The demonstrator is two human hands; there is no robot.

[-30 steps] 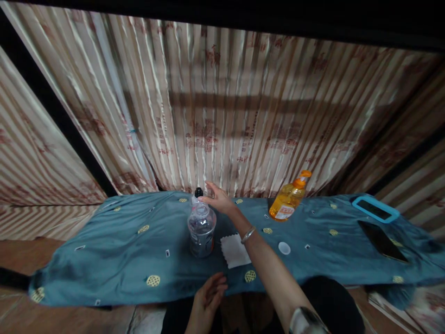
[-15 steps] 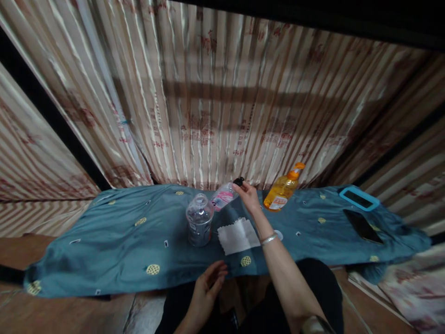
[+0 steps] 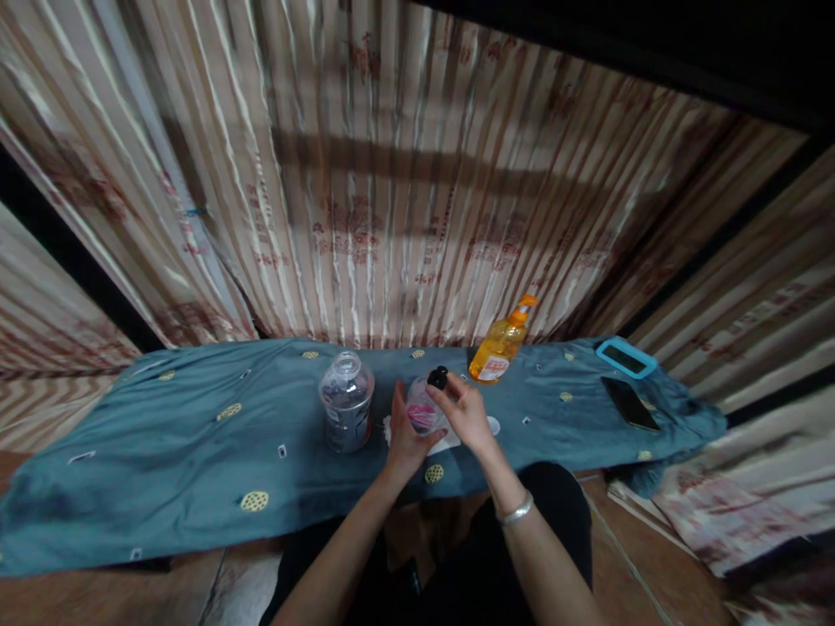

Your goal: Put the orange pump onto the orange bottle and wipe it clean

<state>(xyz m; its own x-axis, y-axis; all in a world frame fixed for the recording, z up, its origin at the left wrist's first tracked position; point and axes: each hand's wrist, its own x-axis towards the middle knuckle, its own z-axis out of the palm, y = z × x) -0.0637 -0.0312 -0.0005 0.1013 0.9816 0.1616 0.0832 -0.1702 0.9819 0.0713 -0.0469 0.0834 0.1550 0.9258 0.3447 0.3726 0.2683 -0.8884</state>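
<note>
Just past the person's knees, over the covered table (image 3: 196,469), the left hand (image 3: 405,439) is wrapped around the small bottle (image 3: 423,410), and the right hand (image 3: 468,413) pinches its black cap (image 3: 438,377). Below lies a white cloth (image 3: 444,444), mostly hidden. The jug (image 3: 348,407) stands to the left, clear of both hands. Farther back, to the right, stands the orange bottle (image 3: 499,349), with the curtain (image 3: 391,235) behind.

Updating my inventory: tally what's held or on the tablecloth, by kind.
Bottles: 3 (big clear bottle, black-capped bottle, orange pump bottle)
White cloth: 1, partly hidden
White disc: 1
Phone-like slab: 1
Blue-framed device: 1
Total: 7
</note>
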